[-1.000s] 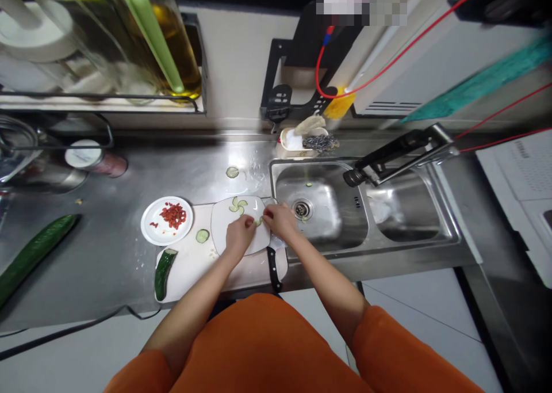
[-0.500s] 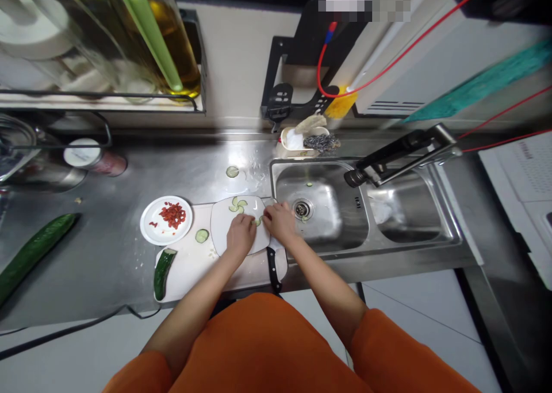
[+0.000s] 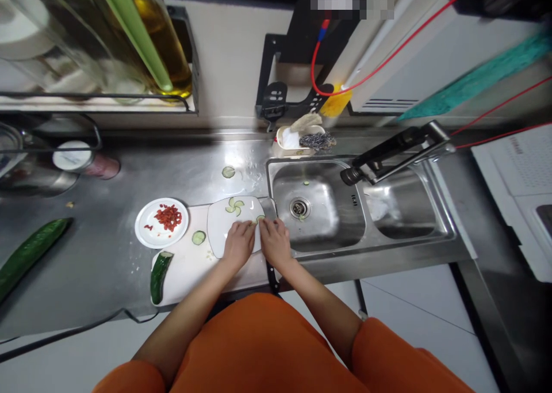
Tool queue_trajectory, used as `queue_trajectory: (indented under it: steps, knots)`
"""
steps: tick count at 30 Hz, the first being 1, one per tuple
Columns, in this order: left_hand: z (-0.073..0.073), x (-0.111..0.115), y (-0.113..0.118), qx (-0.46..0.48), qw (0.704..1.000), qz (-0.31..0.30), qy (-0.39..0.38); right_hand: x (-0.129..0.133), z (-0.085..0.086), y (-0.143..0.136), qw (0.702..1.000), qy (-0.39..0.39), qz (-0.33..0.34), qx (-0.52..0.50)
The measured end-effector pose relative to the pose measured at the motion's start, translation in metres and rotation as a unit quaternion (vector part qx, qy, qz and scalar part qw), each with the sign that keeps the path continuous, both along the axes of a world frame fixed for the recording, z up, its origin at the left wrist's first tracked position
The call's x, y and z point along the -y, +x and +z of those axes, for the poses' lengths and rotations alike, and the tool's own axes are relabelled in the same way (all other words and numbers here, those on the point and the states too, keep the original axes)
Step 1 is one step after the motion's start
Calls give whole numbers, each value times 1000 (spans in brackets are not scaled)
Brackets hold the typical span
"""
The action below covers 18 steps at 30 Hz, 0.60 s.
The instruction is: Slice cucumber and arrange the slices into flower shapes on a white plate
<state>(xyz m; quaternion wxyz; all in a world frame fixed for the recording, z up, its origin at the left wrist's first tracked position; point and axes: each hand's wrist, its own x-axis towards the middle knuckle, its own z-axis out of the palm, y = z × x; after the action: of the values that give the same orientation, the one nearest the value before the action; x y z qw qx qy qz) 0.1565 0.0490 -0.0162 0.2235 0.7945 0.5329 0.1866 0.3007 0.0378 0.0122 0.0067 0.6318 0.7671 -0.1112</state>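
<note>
White and leaf-shaped, the ceramic plate (image 3: 224,232) lies on the pale cutting board (image 3: 190,269) atop the steel table (image 3: 107,249). The left hand (image 3: 238,244) and right hand (image 3: 273,242) rest on it, fingertips pinching a thin green cucumber slice (image 3: 259,218).

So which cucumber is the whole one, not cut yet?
The long cucumber at the far left of the steel counter. The shorter cucumber piece on the cutting board shows a pale cut end.
</note>
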Motion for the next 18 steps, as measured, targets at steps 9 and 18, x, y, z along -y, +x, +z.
queue_trajectory:
  steps: [9,18]
  knots:
    - [3,3,-1,-17,1000,12,-9,-3,0,-1,1000,-12,7,12]
    - [8,2,1,2,1000,22,-20,-3,1,-3,1000,-5,9,16]
